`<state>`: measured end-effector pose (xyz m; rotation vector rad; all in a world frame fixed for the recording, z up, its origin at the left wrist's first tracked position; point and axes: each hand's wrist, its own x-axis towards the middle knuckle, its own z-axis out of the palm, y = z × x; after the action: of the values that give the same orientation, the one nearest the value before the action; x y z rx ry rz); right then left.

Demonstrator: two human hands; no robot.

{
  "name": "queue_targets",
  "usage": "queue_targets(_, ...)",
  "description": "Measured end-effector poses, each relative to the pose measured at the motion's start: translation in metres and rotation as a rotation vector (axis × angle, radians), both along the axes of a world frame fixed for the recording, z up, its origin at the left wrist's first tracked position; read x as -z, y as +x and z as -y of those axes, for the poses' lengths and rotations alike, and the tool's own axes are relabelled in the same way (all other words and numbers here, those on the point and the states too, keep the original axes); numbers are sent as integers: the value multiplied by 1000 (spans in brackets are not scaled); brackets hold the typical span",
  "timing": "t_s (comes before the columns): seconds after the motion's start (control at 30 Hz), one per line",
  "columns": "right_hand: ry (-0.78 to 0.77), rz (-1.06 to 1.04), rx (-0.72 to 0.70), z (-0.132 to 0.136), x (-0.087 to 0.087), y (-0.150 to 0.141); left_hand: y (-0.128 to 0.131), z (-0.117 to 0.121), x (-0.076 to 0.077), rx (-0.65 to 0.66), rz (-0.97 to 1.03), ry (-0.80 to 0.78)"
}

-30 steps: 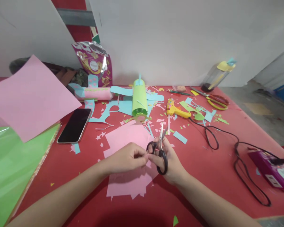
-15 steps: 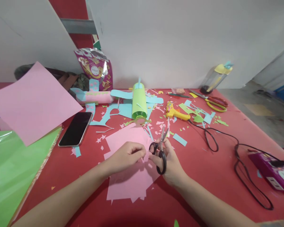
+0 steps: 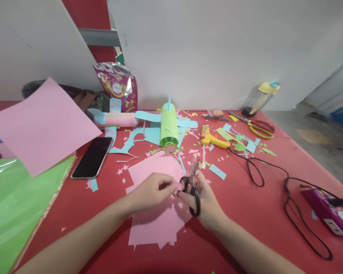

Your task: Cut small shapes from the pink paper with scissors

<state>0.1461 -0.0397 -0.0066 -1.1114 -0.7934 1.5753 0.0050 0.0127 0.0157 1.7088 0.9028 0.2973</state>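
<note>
Fingers of both hands are bent, low over the middle of the big red worktop (image 3: 117, 258). Red space lies between the right arm and the black cord (image 3: 289, 201). Under the hands are pink sheets (image 3: 153, 228) with jagged edges. The right hand (image 3: 207, 201) holds scissors (image 3: 193, 173), blades a bit apart. The left hand (image 3: 156, 188) pinches a small pink piece (image 3: 178, 186), closer to the right fingers than before.
</note>
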Motion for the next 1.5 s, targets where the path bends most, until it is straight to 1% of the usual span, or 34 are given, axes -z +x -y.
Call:
queue_targets(0.1,-33,-30,-74,3,0,-2,-5,-4,-7,-146,29,50)
queue_targets(0.2,-35,-82,-178,6,1,-2,-9,-7,-12,-278,62,56)
queue_targets(0.3,1,-148,-273,8,3,-2,-12,-8,-16,-326,51,101)
queue_targets(0.43,53,-181,-360,9,6,0,-12,-6,-18,-279,0,202)
queue_targets(0.53,58,-163,-374,9,5,1,-11,-4,-17,-224,-48,217)
queue_targets(0.7,25,-166,-385,7,2,2,-11,-4,-15,-154,-112,234)
queue_targets(0.9,40,-203,-405,7,5,3,-12,-5,-15,-114,-143,262)
queue_targets(1.0,42,-196,-433,7,5,4,-12,-6,-16,-108,-153,253)
queue_targets(1.27,28,-154,-440,7,1,4,-13,-6,-19,-84,-152,236)
queue_targets(1.5,48,-157,-472,6,2,6,-13,-6,-19,-78,-159,251)
